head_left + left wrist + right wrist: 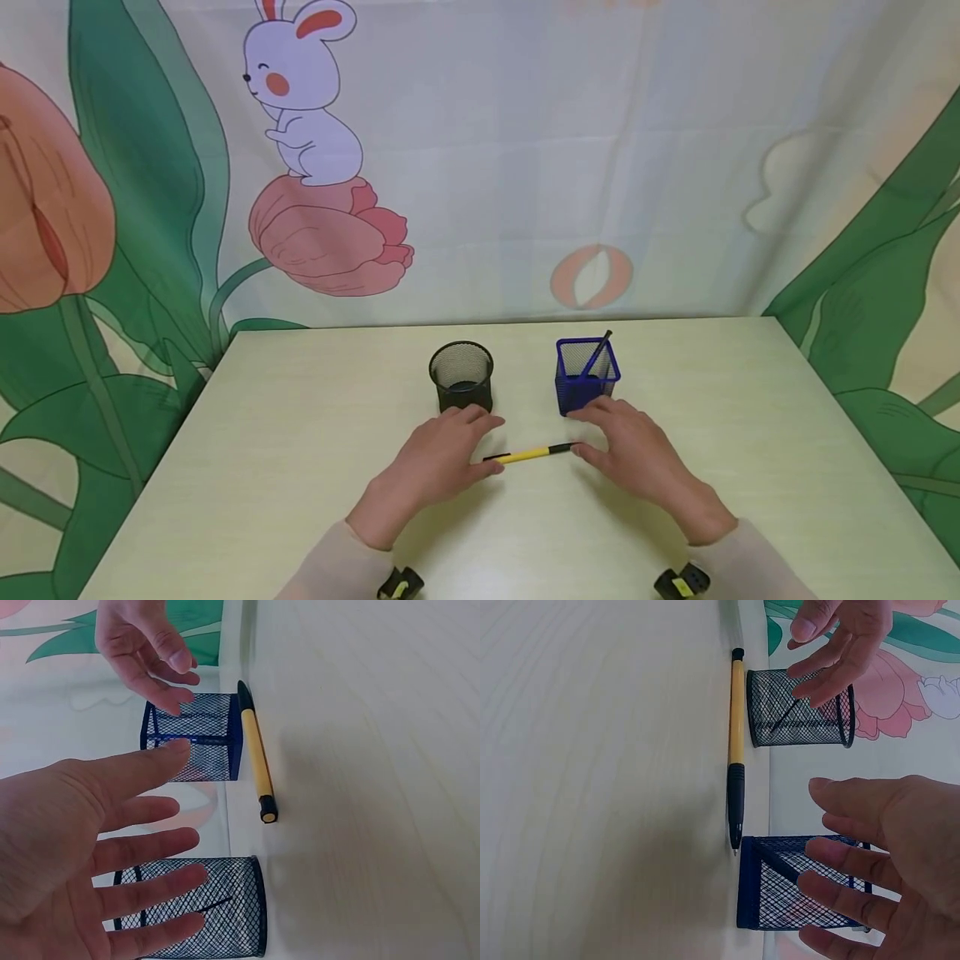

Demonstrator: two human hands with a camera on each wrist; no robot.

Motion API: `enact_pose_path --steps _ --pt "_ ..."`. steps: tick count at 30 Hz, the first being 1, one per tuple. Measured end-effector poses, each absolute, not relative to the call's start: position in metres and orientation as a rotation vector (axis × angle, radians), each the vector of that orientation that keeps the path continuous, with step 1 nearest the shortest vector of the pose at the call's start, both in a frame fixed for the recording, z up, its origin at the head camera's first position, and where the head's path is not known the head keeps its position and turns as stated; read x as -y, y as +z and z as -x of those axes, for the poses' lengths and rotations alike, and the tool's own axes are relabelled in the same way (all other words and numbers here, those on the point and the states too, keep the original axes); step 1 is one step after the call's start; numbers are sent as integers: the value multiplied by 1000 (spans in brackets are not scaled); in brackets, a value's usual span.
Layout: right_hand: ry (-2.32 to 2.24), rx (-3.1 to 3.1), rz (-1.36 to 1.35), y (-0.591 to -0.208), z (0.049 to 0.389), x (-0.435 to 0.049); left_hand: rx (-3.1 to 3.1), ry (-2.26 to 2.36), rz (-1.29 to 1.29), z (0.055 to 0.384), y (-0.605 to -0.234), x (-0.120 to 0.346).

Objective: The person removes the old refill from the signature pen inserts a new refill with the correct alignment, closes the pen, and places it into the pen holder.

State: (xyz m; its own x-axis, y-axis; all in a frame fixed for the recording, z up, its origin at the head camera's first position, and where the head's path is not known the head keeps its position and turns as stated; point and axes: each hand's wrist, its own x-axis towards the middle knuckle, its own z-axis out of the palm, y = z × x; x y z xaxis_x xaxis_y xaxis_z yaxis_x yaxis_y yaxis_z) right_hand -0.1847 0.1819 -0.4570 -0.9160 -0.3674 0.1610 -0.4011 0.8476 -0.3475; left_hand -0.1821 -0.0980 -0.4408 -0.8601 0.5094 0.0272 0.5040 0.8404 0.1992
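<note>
A yellow pen (528, 455) with a black grip and black end lies crosswise on the table between the two hands. My left hand (442, 454) hovers by the pen's capped end, fingers spread and holding nothing. Near its tip is my right hand (637, 454), also with loose, spread fingers and nothing in them. Behind the left hand stands a round black mesh pen holder (461, 375). A square blue mesh pen holder (587, 383) stands behind the right hand, with a dark pen (597, 354) leaning in it. In the left wrist view the yellow pen (257, 754) lies apart from the fingers.
The pale table (300, 400) reaches back to a hanging cloth (487, 167) printed with a rabbit and flowers. Dark wrist devices (682, 581) sit at both sleeves.
</note>
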Motion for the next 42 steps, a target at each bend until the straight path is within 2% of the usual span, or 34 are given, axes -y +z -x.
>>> enact_pose_path --steps 42 --pt "584 3039 -619 -484 200 -175 -2918 376 -802 191 -462 88"
